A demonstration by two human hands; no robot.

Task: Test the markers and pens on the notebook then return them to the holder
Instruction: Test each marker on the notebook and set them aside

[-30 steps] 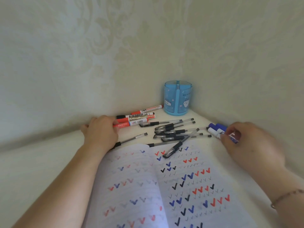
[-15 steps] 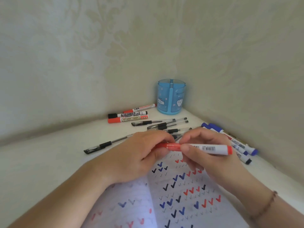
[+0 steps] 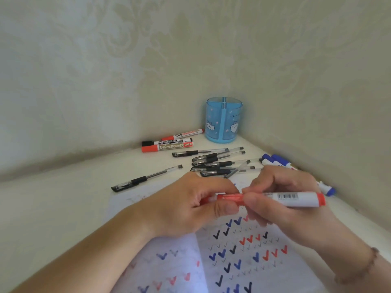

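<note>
My left hand [image 3: 190, 206] pinches the red cap end of the red marker [image 3: 275, 199], thumb under and fingers curled over; my right hand [image 3: 281, 199] grips the white barrel just beside it, fingertips nearly touching. The marker lies level, its long axis running left to right above the near middle of the open notebook [image 3: 243, 250], so I judge the cap must pull off leftward along that axis. Loose pens [image 3: 218, 163] lie beyond. The blue holder [image 3: 224, 120] stands in the surface's far corner.
</note>
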